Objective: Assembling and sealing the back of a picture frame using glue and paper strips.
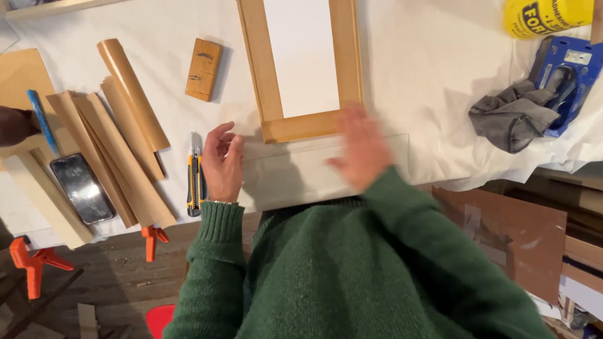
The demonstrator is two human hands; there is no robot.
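Clear sheet laid flat just below wooden frame, long axis left-right. Left hand set on sheet's left end, fingers curled, nothing gripped. Right hand blurred over right part, nearer frame; finger state not discernible. Utility knife left of sheet.

The right hand is smeared by motion blur, so its fingers cannot be told apart. The wooden frame runs off the far edge, as does the yellow tub. A grey rag hides part of the blue tool. At the left edge, a dark shape is cut off and unclear.
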